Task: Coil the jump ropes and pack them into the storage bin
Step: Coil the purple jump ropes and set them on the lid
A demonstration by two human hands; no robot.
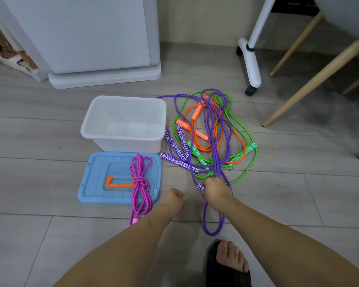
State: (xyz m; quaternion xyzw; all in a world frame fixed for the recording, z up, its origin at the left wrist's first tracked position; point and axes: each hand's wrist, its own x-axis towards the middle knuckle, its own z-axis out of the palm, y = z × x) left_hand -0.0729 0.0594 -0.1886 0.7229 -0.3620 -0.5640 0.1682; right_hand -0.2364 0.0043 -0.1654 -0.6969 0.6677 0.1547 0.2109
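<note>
My right hand [216, 190] grips purple jump rope [212, 220] w/ handle: light, floppy cord, tangles easily; left hand [172, 198] clenched, empty.

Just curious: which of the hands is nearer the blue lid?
Left. The left hand hovers just right of the blue lid; the right hand is farther right, gripping a purple rope.

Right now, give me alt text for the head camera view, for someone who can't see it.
The right hand grips a purple rope pulled from a tangle of purple, green and orange ropes on the floor; the left hand is curled, holding nothing. Left of the tangle stands an open bin, with a knotted pink rope lying on its blue lid.
</note>
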